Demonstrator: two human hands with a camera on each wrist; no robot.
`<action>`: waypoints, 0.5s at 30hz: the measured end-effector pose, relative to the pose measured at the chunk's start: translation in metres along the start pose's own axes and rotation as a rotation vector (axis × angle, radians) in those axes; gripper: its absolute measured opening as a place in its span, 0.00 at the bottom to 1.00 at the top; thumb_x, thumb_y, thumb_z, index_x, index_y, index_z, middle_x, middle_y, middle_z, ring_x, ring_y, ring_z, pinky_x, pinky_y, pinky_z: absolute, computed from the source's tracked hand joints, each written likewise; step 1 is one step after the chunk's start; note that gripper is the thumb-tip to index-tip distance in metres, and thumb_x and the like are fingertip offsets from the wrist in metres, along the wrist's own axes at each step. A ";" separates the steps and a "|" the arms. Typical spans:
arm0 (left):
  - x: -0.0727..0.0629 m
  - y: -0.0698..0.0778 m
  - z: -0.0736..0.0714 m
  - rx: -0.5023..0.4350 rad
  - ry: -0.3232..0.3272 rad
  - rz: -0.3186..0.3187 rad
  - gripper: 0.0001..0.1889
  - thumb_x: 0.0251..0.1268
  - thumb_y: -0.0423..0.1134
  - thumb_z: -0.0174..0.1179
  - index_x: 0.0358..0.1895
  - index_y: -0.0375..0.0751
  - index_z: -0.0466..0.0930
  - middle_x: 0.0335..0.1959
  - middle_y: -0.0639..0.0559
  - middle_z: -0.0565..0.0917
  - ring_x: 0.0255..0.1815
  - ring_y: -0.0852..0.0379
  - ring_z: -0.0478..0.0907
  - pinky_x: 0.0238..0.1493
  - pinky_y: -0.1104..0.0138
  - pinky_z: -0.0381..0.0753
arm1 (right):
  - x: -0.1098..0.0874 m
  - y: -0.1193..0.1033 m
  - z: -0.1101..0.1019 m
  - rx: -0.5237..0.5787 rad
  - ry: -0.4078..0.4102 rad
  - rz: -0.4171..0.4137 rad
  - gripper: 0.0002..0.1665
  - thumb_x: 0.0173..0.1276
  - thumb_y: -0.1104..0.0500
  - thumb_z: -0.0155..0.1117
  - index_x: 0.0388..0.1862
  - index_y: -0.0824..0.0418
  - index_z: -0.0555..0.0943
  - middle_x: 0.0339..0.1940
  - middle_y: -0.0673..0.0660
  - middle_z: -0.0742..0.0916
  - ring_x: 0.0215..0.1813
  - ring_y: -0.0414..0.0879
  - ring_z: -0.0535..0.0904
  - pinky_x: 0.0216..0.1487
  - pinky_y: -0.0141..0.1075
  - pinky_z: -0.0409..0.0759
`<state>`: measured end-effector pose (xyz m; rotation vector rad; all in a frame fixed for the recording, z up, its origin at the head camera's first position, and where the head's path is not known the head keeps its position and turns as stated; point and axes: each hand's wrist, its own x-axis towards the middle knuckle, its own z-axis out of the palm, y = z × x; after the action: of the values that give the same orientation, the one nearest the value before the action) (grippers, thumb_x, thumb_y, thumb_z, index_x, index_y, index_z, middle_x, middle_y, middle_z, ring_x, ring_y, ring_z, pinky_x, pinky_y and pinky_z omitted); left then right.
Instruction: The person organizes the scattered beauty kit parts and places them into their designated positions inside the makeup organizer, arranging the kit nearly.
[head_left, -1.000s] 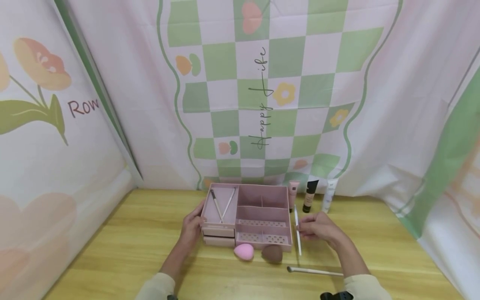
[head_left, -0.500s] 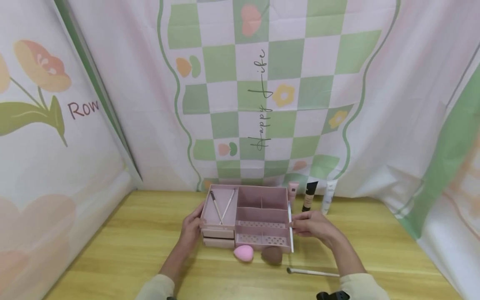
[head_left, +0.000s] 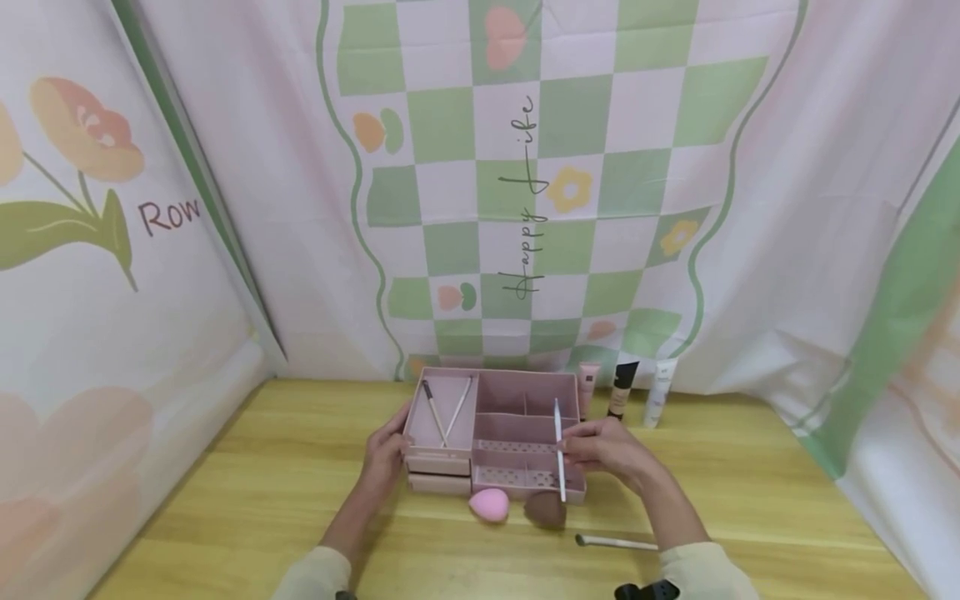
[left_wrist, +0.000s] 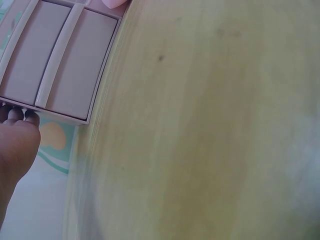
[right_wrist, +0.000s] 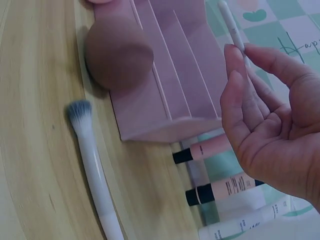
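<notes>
A pink makeup organizer [head_left: 438, 417] with two drawers at its front left stands on the table. My left hand [head_left: 384, 457] grips its left side; in the left wrist view the fingers [left_wrist: 31, 118] lie at the wall beside the drawers. Over the right-hand compartments, my right hand [head_left: 606, 450] pinches a slim white makeup brush [head_left: 560, 458] between thumb and fingertips. Its handle end [right_wrist: 230, 20] points up past the fingers in the right wrist view. Two thin brushes [head_left: 433, 412] lie crossed on the organizer's top left tray.
A pink makeup sponge [head_left: 490, 505] and a brown one [head_left: 545, 508] sit at the organizer's front. Another white-handled brush [right_wrist: 95, 170] lies on the table [head_left: 225, 517] at front right. A pink tube [head_left: 588, 387], a black-capped tube [head_left: 622, 390] and a white tube [head_left: 660, 393] stand behind.
My right hand has carried the slim brush leftward, from beside the organizer to above its right compartments. The left hand keeps its place on the organizer's side.
</notes>
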<state>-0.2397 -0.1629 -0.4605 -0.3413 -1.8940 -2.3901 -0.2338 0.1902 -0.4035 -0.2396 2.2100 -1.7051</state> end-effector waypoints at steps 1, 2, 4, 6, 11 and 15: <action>0.000 0.000 0.000 -0.004 0.002 -0.001 0.37 0.56 0.22 0.44 0.74 0.21 0.53 0.81 0.32 0.53 0.83 0.36 0.46 0.80 0.54 0.50 | 0.001 -0.001 0.001 -0.005 0.001 -0.001 0.30 0.69 0.61 0.63 0.62 0.83 0.73 0.37 0.49 0.90 0.38 0.37 0.86 0.45 0.32 0.89; 0.000 0.000 0.001 -0.003 0.000 0.001 0.37 0.56 0.22 0.44 0.74 0.21 0.53 0.81 0.32 0.52 0.83 0.35 0.45 0.80 0.54 0.50 | 0.001 -0.001 0.002 -0.005 0.003 0.001 0.31 0.69 0.60 0.63 0.62 0.83 0.73 0.37 0.50 0.90 0.39 0.38 0.86 0.45 0.32 0.89; -0.001 0.001 0.001 0.003 -0.004 0.005 0.37 0.56 0.22 0.43 0.74 0.21 0.53 0.81 0.32 0.52 0.83 0.34 0.45 0.80 0.53 0.49 | 0.003 -0.002 0.005 -0.002 0.005 0.000 0.31 0.69 0.60 0.63 0.62 0.83 0.73 0.37 0.49 0.90 0.39 0.38 0.86 0.46 0.32 0.89; -0.001 0.001 0.001 0.005 -0.003 0.003 0.37 0.56 0.22 0.43 0.75 0.21 0.52 0.81 0.32 0.52 0.83 0.34 0.45 0.80 0.53 0.49 | 0.005 -0.004 0.007 0.011 0.000 -0.002 0.30 0.69 0.61 0.63 0.61 0.83 0.73 0.36 0.49 0.90 0.39 0.38 0.87 0.47 0.33 0.90; -0.001 0.001 0.001 -0.003 0.006 -0.004 0.37 0.55 0.22 0.43 0.74 0.21 0.53 0.80 0.32 0.53 0.83 0.34 0.46 0.79 0.54 0.50 | 0.009 -0.007 0.015 0.041 -0.012 -0.010 0.29 0.69 0.62 0.63 0.60 0.83 0.74 0.35 0.48 0.90 0.38 0.37 0.86 0.50 0.33 0.89; 0.000 0.000 0.001 -0.007 0.016 -0.006 0.37 0.54 0.22 0.43 0.74 0.20 0.53 0.80 0.32 0.53 0.83 0.35 0.46 0.79 0.57 0.52 | 0.013 -0.011 0.023 0.035 0.008 -0.025 0.29 0.68 0.62 0.63 0.60 0.82 0.74 0.37 0.50 0.90 0.39 0.38 0.86 0.54 0.39 0.89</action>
<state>-0.2391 -0.1619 -0.4602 -0.3161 -1.8832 -2.3969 -0.2378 0.1620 -0.4005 -0.2530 2.1892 -1.7590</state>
